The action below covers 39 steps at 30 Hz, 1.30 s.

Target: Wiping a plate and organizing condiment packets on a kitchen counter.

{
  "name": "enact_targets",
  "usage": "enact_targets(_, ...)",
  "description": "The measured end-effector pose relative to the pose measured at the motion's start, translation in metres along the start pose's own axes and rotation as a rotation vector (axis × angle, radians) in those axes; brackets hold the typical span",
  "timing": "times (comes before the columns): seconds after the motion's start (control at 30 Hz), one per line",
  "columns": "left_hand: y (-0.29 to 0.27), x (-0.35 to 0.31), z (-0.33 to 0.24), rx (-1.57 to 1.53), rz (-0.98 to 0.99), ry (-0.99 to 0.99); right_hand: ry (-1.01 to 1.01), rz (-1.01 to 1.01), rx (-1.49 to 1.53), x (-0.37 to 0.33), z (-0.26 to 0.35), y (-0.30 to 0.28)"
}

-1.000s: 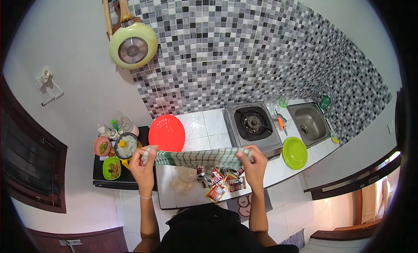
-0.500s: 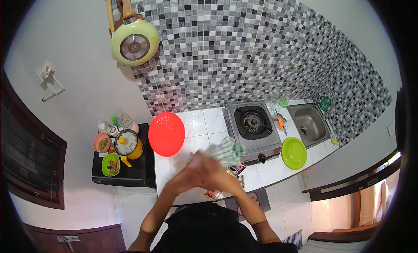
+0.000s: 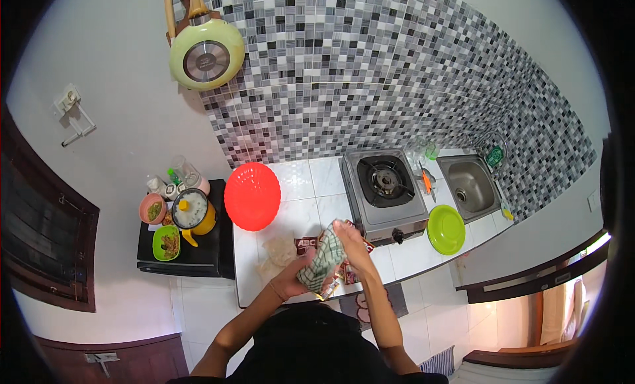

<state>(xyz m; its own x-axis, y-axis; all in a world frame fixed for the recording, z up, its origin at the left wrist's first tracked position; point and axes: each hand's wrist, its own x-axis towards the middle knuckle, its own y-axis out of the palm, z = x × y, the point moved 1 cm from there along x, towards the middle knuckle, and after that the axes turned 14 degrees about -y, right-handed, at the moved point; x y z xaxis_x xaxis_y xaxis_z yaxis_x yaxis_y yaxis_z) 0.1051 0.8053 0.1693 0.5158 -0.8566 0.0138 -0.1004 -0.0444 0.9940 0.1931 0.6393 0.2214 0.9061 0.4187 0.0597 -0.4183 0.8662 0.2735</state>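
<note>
A green-and-white checked cloth (image 3: 324, 257) is stretched between my two hands, above the near part of the counter. My left hand (image 3: 293, 277) is closed on its lower left end. Its upper right end is in the grip of my right hand (image 3: 352, 244). Several dark red and brown sachets (image 3: 306, 244) lie beneath and around the cloth, partly covered by it and by my hands. Just left of them rests a crumpled clear plastic bag (image 3: 280, 250).
A red scalloped tray (image 3: 253, 196) sits at the counter's left. To the right are a gas stove (image 3: 385, 185), a green plate (image 3: 446, 230), an orange-handled utensil (image 3: 426, 181) and a sink (image 3: 471, 189). On a black cabinet (image 3: 218, 252) stand a yellow pot (image 3: 207, 224) and food bowls.
My hands were clasped together in a blur, with the cloth lying on the counter by the stove. Now they hold the cloth nearer to me, and the sachets and plastic bag show.
</note>
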Motion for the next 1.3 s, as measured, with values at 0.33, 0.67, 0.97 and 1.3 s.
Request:
enact_targets(0.33,0.032,0.014,0.016,-0.201,-0.084,-0.129,-0.042,0.153,0.837,-0.043,-0.022,0.04)
enact_targets(0.67,-0.004,0.019,0.003,1.249,-0.805,-0.089,0.289,-0.314,0.302,-0.031,-0.038,0.03)
enact_targets(0.97,-0.054,0.019,0.052,1.544,-1.027,0.228,-0.234,-0.504,-0.437,-0.061,-0.05,0.046)
enact_targets(1.3,0.019,0.055,-0.022,0.904,-0.333,-0.619,-0.439,0.149,-0.984,-0.117,-0.001,0.016)
